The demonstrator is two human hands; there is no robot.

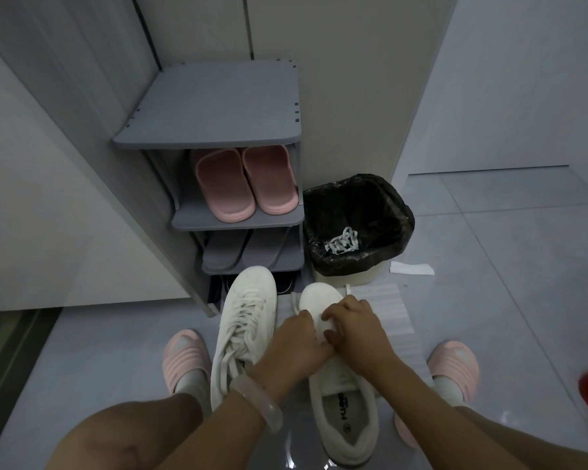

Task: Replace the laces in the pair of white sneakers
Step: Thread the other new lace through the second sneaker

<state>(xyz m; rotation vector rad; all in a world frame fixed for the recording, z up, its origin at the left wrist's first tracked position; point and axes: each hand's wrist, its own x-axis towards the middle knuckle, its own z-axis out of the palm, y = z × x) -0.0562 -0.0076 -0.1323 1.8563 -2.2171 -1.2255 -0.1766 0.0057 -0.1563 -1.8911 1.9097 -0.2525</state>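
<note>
Your two hands meet over the front of the right sneaker (345, 395), which lies on the floor with its toe pointing at the bin (357, 225) and its heel toward you, the insole print showing in its open mouth. Your left hand (299, 344), with a pale bangle (257, 400) on its wrist, has its fingers curled down onto the eyelet area; your right hand (350, 329) sits just beside it, touching it, fingers bent and pinching at something white on the shoe's upper, most likely a lace, though the fingers cover it and you cannot tell exactly what is pinched. A short white lace end (348, 288) shows past the toe, between the shoe and the bin. The left sneaker (243, 330) lies just beside this one, farther from the bin, fully laced with loose white laces, its toe reaching the foot of the grey shoe rack (211, 106). The right sneaker rests partly on a white ribbed sheet (392, 310) spread in front of the bin. Inside the bin, on the black liner, lies a tangle of white laces (343, 240). A white paper scrap (411, 268) lies on the floor next to the bin, on the side away from the rack. The rack stands against the bin's other side, holding pink slippers (245, 184) on one shelf and grey ones (224, 249) below. Your feet in pink slippers (454, 362) flank both sneakers.
</note>
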